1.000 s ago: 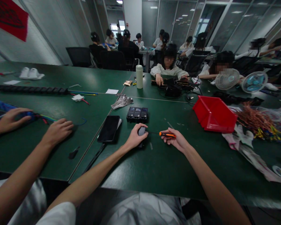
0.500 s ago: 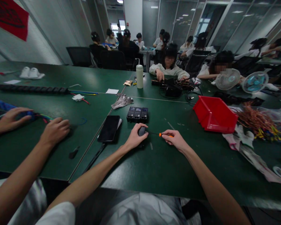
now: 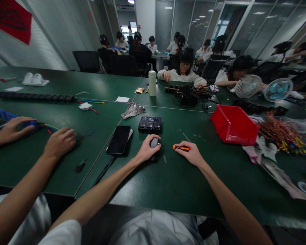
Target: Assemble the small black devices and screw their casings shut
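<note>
My left hand (image 3: 147, 149) is closed around a small dark grey block-shaped part (image 3: 154, 143), gripping it between thumb and fingers low over the green table (image 3: 178, 183). In my right hand (image 3: 191, 152) is a screwdriver (image 3: 181, 148) with an orange and black handle. Its thin shaft points left and meets the side of the grey part; the tip's exact seat is too small to make out. Just beyond my left hand sits a black unit with three sections (image 3: 149, 124). A black phone (image 3: 119, 140) with a cable lies to the left.
A red bin (image 3: 234, 125) stands at the right, beside copper wires (image 3: 279, 131) and work gloves (image 3: 267, 160). A pale bottle (image 3: 152, 83) stands farther back. At the left, a co-worker's hands (image 3: 60, 143) handle a blue wire bundle. Another person sits opposite.
My right hand's grip has shifted slightly, and more of the orange and black handle shows. My left hand keeps its hold on the grey part.
</note>
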A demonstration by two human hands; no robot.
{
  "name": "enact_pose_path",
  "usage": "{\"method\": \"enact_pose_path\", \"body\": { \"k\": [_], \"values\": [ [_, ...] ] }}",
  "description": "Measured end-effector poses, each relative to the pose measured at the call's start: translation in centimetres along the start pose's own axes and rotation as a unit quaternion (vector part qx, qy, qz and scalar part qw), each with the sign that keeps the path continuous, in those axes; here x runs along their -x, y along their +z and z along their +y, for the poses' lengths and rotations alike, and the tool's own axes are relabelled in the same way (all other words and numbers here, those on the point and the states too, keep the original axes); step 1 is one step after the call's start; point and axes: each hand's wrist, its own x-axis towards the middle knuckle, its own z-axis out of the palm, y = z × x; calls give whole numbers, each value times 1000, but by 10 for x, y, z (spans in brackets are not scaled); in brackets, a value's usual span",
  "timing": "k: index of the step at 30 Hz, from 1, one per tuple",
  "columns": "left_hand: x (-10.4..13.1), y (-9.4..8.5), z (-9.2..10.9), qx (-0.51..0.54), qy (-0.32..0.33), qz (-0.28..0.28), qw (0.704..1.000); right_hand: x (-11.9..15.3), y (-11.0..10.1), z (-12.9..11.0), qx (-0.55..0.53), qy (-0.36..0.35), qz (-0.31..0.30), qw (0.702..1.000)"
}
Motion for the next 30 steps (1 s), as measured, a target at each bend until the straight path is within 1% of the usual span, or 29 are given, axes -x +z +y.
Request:
{"method": "enact_pose_path", "body": {
  "k": [7,9,12,14,16,17,19,20,21,23,25,27,28,30],
  "values": [
    [-1,-1,-3,16,-5,-7,1000,1,3,8,65,-85,3,994],
    [-1,-2,-3,18,-8,-13,1000,2,3,8,75,-93,4,993],
    [-2,-3,-1,23,-15,-18,999,2,3,5,59,-85,16,994],
    [-3,-3,1,29,-16,-20,999,1,3,2,21,-54,24,998],
    [-3,-3,1,40,-11,-21,999,-1,2,2,-55,10,29,998],
    [-3,-2,1,50,-8,-24,998,-2,2,3,-105,52,31,993],
    [-3,-1,0,75,-2,-31,997,-4,0,8,-212,136,47,967],
    [-3,0,-1,88,-1,-35,995,-5,-1,11,-250,175,38,952],
    [-3,0,-2,101,-2,-41,994,-5,-3,14,-270,209,15,940],
    [-3,0,-3,125,-7,-50,991,-5,-7,17,-277,260,-44,924],
    [-3,0,-3,145,-12,-61,988,-4,-11,15,-268,275,-92,919],
    [-3,-1,-2,157,-15,-83,984,-3,-13,10,-254,270,-147,917],
    [-2,-2,-1,159,-17,-100,982,-2,-14,8,-245,262,-158,920],
    [-2,-3,1,161,-25,-134,977,-1,-13,4,-224,244,-162,930]
  ]
}}
